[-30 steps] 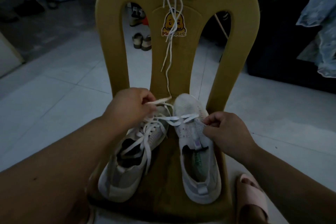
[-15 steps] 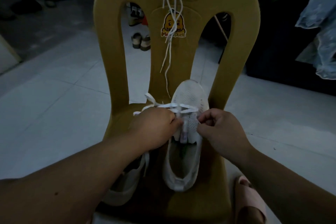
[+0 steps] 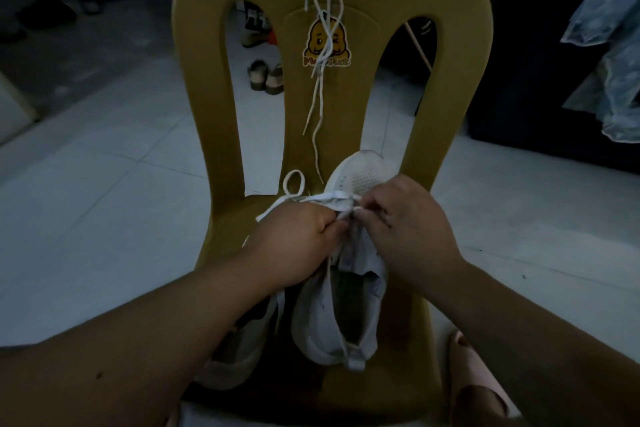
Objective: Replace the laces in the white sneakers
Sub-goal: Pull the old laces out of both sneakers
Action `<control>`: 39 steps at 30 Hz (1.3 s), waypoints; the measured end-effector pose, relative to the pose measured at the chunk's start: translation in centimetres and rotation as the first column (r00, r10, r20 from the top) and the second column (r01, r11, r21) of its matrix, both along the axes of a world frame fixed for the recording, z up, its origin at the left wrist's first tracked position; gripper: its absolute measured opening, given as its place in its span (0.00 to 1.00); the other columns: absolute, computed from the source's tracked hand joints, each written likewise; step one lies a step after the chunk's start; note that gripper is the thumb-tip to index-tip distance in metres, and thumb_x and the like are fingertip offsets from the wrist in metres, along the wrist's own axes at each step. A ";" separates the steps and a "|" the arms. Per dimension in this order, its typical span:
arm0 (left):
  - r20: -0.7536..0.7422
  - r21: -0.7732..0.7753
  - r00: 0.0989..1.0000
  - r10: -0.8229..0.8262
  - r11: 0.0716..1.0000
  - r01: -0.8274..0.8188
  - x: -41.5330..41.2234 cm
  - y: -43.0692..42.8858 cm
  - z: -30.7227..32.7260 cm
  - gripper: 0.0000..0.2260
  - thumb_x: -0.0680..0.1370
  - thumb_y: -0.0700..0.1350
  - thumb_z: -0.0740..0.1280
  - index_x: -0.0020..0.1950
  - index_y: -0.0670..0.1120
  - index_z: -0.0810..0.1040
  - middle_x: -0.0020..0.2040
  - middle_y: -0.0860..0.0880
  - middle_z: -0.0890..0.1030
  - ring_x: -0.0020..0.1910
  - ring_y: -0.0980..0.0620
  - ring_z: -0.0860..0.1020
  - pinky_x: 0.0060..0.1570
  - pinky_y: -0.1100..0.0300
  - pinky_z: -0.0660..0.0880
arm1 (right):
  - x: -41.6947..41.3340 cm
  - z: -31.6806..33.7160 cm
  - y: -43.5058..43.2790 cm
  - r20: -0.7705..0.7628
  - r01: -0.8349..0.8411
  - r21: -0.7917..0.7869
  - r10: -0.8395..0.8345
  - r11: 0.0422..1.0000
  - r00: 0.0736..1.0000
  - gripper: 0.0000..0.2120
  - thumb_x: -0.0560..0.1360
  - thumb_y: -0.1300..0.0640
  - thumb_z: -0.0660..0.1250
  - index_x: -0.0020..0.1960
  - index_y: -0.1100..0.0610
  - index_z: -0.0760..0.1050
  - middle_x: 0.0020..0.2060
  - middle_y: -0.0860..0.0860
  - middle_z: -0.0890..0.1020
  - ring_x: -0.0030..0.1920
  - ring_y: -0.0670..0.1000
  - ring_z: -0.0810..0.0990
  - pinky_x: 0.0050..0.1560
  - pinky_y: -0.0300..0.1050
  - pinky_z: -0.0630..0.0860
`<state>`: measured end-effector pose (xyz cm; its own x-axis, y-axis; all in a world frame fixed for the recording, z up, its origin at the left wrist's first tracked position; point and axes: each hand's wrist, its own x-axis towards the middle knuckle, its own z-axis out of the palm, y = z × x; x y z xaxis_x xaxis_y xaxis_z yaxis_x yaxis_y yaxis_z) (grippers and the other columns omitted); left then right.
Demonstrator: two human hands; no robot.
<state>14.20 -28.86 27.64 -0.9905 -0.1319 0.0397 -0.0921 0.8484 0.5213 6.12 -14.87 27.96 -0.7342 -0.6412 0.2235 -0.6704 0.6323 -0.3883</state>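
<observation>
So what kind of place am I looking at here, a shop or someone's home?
Most likely a room in a home, not a shop: a pale tiled floor, a yellow plastic chair used as the work surface, sandals left on the floor behind it, and fabric hanging at the right.

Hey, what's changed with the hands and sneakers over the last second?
The left hand moved right, off the left sneaker, and now pinches the lace on the right sneaker, as the right hand does. That sneaker's heel swung left. The spare laces still hang on the chair.
</observation>
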 end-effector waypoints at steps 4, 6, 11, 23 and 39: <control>0.095 0.005 0.992 0.087 0.996 -0.088 0.0 -0.7 0.0 0.16 0.82 0.53 0.56 0.37 0.52 0.75 0.31 0.55 0.70 0.31 0.60 0.69 0.29 0.66 0.60 | -1.1 -1.0 1.1 0.379 0.442 -0.270 -0.328 0.855 0.866 0.06 0.78 0.51 0.63 0.43 0.50 0.74 0.41 0.47 0.77 0.42 0.43 0.74 0.41 0.37 0.68; 0.095 -0.002 0.992 0.077 0.997 -0.077 0.2 -0.7 0.0 0.15 0.82 0.52 0.55 0.38 0.52 0.73 0.32 0.57 0.69 0.31 0.61 0.67 0.29 0.69 0.60 | -1.3 -1.3 1.4 0.545 0.562 -0.298 -0.346 0.771 0.764 0.06 0.78 0.51 0.63 0.44 0.51 0.75 0.39 0.47 0.78 0.43 0.49 0.76 0.40 0.42 0.70; 0.109 0.033 0.994 0.011 0.999 -0.015 0.3 -0.4 -0.2 0.11 0.83 0.50 0.55 0.48 0.51 0.75 0.39 0.57 0.68 0.33 0.64 0.66 0.34 0.78 0.63 | -0.2 -0.7 1.1 0.185 0.068 -0.139 -0.041 0.988 0.982 0.21 0.72 0.48 0.71 0.63 0.47 0.72 0.54 0.37 0.72 0.55 0.39 0.69 0.58 0.38 0.65; -0.029 0.024 1.000 -0.002 1.000 0.003 0.5 -0.2 -0.1 0.18 0.81 0.51 0.58 0.30 0.56 0.67 0.29 0.56 0.69 0.29 0.62 0.69 0.30 0.67 0.63 | 0.1 -1.9 0.4 -0.083 0.039 -0.115 -0.049 0.993 0.995 0.07 0.75 0.49 0.66 0.44 0.50 0.82 0.37 0.44 0.78 0.40 0.45 0.72 0.49 0.45 0.69; 0.037 0.011 0.999 0.021 1.000 -0.021 0.5 -0.6 -0.6 0.14 0.82 0.50 0.57 0.38 0.50 0.74 0.32 0.55 0.71 0.31 0.59 0.68 0.29 0.67 0.62 | -0.1 -1.1 -0.3 0.061 -0.037 0.003 0.037 0.999 0.997 0.17 0.71 0.43 0.68 0.59 0.45 0.78 0.53 0.44 0.76 0.57 0.47 0.71 0.62 0.48 0.67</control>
